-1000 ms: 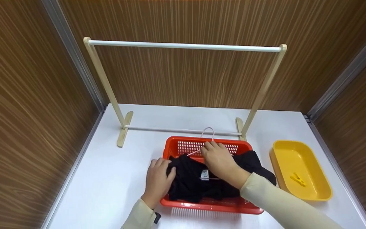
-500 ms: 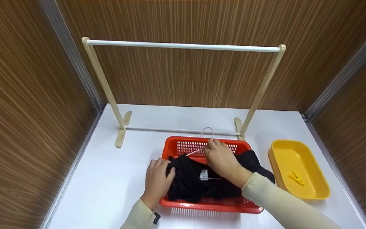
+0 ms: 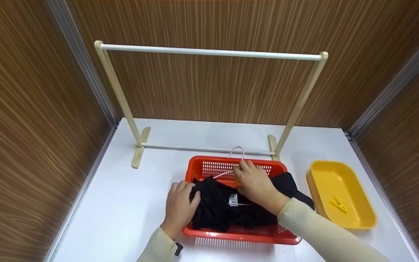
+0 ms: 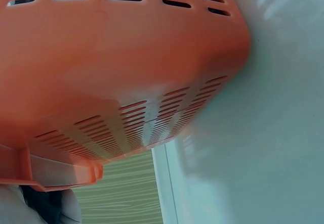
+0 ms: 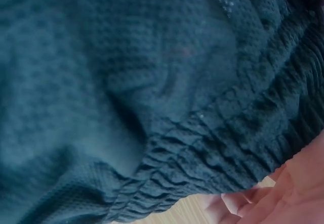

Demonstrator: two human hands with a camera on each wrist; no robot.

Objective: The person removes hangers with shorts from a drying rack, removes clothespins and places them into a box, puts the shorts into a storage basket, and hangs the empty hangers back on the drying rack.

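A black garment [image 3: 213, 205] with a white label [image 3: 233, 199] lies in the red plastic basket [image 3: 242, 238], part of it over the right side. The right wrist view shows the gathered elastic band [image 5: 202, 148] of this cloth close up. My left hand [image 3: 181, 202] pinches the garment's left edge at the basket rim. Above the garment, my right hand [image 3: 255, 182] grips a pink hanger [image 3: 221, 175] below its hook; the palm side is hidden. A small yellow-orange patch shows by the right fingers, its kind unclear. The hook stands past the basket's far rim.
A wooden rack with a white top bar [image 3: 209, 52] and a lower bar [image 3: 195, 148] stands behind the basket. On the right, a yellow tray [image 3: 316, 189] holds a yellow clothespin [image 3: 338, 205]. Wood-grained panels [image 3: 209, 91] enclose the white table [image 3: 115, 203].
The right hand has shifted slightly right along the hanger, and a yellow-orange patch now shows beside its fingers. My left hand keeps its place on the garment.
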